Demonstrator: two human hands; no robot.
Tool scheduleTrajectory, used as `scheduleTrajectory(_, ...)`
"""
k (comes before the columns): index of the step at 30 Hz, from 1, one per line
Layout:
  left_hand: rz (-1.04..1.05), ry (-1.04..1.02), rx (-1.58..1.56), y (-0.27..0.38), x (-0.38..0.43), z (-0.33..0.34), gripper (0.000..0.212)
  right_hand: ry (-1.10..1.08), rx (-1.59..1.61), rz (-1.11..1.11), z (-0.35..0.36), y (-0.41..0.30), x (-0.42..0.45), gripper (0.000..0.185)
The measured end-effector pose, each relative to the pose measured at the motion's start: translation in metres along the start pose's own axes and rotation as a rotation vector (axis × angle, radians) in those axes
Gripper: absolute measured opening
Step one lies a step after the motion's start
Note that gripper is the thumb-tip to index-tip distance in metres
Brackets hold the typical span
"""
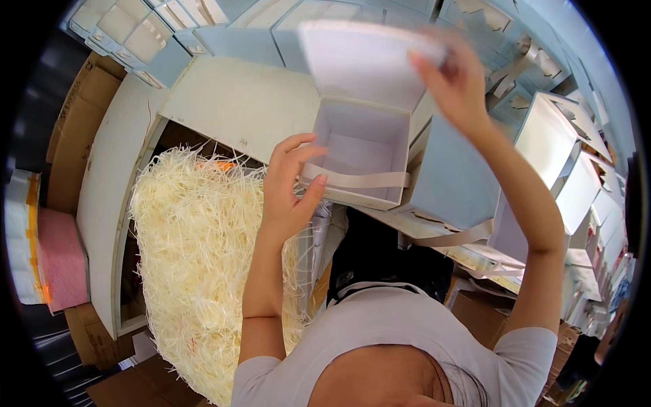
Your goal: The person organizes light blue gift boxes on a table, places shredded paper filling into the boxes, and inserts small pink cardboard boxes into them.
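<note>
A gift box (pixel 363 137) with a pale lining stands on the worktop before me, its inside bare. A beige ribbon (pixel 363 179) runs across its near side. The hinged lid (pixel 361 63) is tilted up and blurred. My right hand (pixel 455 76), also blurred, grips the lid near its upper right corner. At the box's near left corner is my left hand (pixel 292 183), fingers apart, with its thumb close to the ribbon's left end. Whether that hand presses on the box cannot be told.
Cream shredded paper filler (pixel 203 264) is heaped to my left. Another pale blue box (pixel 452 173) lies to the right, touching or close to the first. Stacked boxes (pixel 234 40) line the back. A cardboard carton (pixel 81 122) stands past the white worktop (pixel 234 102).
</note>
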State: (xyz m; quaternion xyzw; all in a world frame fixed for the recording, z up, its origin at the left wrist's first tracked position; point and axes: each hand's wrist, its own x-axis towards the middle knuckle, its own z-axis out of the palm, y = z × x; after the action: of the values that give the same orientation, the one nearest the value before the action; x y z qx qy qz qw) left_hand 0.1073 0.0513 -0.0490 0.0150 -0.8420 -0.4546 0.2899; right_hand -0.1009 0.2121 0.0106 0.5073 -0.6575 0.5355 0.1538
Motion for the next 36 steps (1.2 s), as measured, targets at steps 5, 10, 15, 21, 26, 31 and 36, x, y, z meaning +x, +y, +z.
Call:
scheduleTrajectory(5,0.038,0.004,0.063,-0.019,0.003,0.008,0.047,-0.525,-0.233,-0.67,-0.008,-0.049,-0.056,0.028)
scheduleTrajectory(10,-0.078,-0.057,0.131,-0.022,0.0,0.019,0.049,-0.872,0.065,-0.219,-0.023,-0.052,-0.06,0.042)
scheduleTrajectory(15,-0.03,0.068,0.133,-0.062,-0.014,0.033,0.047,-0.929,-0.223,-0.07,-0.022,-0.029,-0.061,0.057)
scheduleTrajectory(21,-0.104,0.021,0.085,-0.045,-0.004,0.035,0.05,-0.701,-0.602,-0.032,-0.028,-0.007,-0.036,0.057)
scheduleTrajectory(26,-0.158,-0.006,-0.003,-0.054,-0.014,0.033,0.05,-0.976,-0.479,-0.008,-0.028,-0.029,-0.049,0.058)
scheduleTrajectory(31,-0.099,-0.044,0.139,-0.046,-0.006,0.031,0.049,-0.852,-0.676,-0.011,-0.039,-0.014,-0.055,0.059)
scheduleTrajectory(36,-0.158,-0.014,0.065,-0.052,-0.011,0.036,0.048,-1.053,-0.706,0.215,-0.033,-0.017,-0.042,0.063)
